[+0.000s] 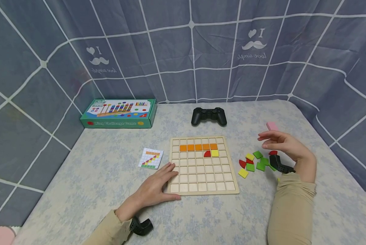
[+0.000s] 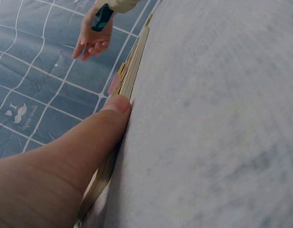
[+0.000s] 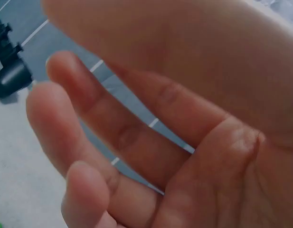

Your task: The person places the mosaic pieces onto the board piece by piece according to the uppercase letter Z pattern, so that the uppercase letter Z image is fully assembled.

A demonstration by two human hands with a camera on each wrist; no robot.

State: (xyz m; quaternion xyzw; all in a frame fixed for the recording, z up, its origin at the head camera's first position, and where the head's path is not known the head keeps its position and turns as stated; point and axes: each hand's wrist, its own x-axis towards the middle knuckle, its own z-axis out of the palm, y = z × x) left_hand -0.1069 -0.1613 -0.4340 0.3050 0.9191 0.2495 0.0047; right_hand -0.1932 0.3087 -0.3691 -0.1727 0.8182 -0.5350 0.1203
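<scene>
My left hand (image 1: 156, 185) rests at the near left corner of a wooden grid board (image 1: 205, 178), fingertips on its left edge and thumb along the near edge. The left wrist view shows that thumb (image 2: 103, 123) against the board's side. Set in the board are a row of orange squares (image 1: 198, 147) and, below it, a red quarter-circle piece (image 1: 207, 154) beside a yellow square (image 1: 214, 153). My right hand (image 1: 285, 144) is raised over the right side with loosely bent fingers, holding nothing. Loose green tiles (image 1: 260, 166), yellow tiles (image 1: 243, 173) and red pieces (image 1: 242, 164) lie near it.
A printed pattern card (image 1: 151, 158) lies left of the board. Behind are a black game controller (image 1: 208, 116) and a green game box (image 1: 118, 114). A pink block (image 1: 272, 126) sits beyond my right hand. Blue-grey curtains (image 1: 176, 51) hang round the table.
</scene>
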